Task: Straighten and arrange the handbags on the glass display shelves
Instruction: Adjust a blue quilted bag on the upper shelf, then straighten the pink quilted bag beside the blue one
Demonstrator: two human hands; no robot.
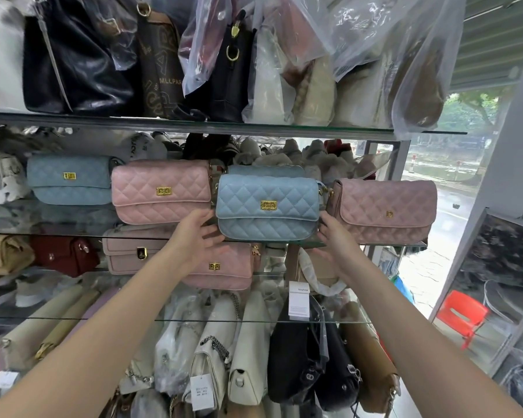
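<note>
The blue bag (267,208) is sitting mid-frame on the glass shelf (399,244), close to its front edge, between the left pink bag (160,191) and the right pink bag (387,209). My left hand (198,236) and right hand (334,236) are flanking its lower corners, fingers spread, gripping nothing. By pushing unevenly I am risking skewing it into a neighbour or tipping it off the glass.
</note>
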